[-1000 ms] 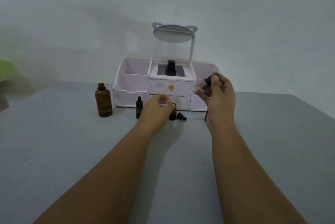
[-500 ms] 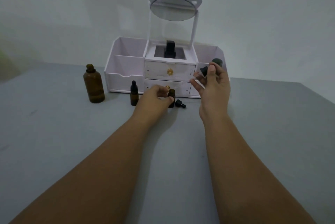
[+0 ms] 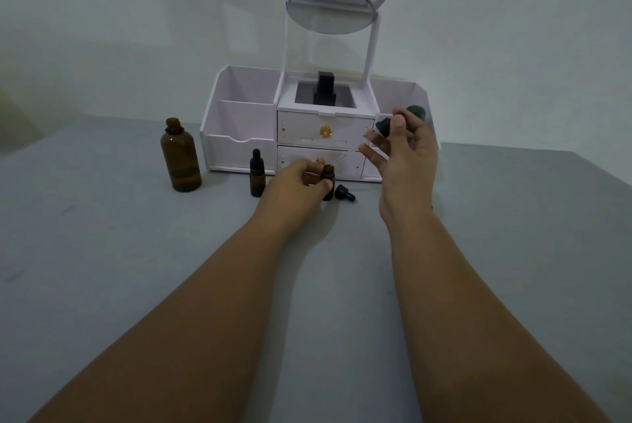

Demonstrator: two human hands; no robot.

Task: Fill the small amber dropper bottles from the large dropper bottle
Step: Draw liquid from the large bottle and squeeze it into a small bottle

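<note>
Nearest us, two bare forearms reach over bare grey worktop (image 3: 102, 268), which lies open on both sides of them.

Item 1: small amber bottle (image 3: 328, 180), uncapped, upright on the worktop in front of the lower drawer. The left hand (image 3: 294, 187) grips it, fingers (image 3: 309, 179) curled round its body.

Item 2: loose dropper cap (image 3: 344, 192), black, lying on its side just right of that bottle.

Item 3: large dropper (image 3: 384, 125), with black collar, dark bulb and clear glass tube. The right hand (image 3: 407, 155) pinches it at the collar and holds it tilted. The tube slants down-left to the small bottle's mouth; we cannot tell whether the tip is inside.

Item 4: capped small bottle (image 3: 257, 173), amber with a black dropper top, upright just left of the left hand.

Item 5: large amber bottle (image 3: 180, 156), open-necked and upright, further left and apart from the rest.

Behind these, a white organiser (image 3: 239, 114) with two central drawers and open side bins closes off the far side. A black object (image 3: 325, 87) stands in its top centre well, and a round mirror (image 3: 330, 10) with cat ears rises above it.

The worktop's right edge runs diagonally at far right, and a pale wall (image 3: 513, 29) backs everything.
</note>
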